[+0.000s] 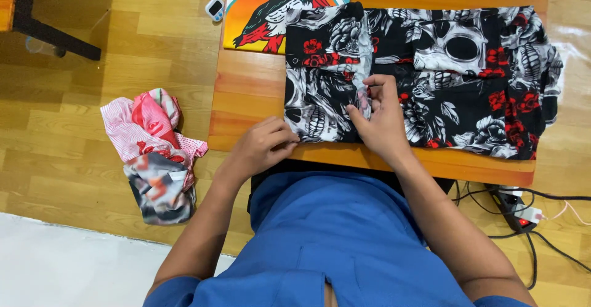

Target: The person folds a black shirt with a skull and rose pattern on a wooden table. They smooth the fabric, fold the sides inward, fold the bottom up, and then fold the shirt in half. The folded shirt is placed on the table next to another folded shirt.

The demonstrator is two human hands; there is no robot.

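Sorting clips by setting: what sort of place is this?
Probably a home or small workroom: a low wooden table on wood flooring, a skull-print shirt spread flat, crumpled clothes and a power strip on the floor.

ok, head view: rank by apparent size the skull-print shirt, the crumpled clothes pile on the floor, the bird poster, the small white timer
1. skull-print shirt
2. crumpled clothes pile
3. bird poster, though it is cut off by the frame edge and partly under the shirt, so 2 versus 3 is unsure
4. small white timer
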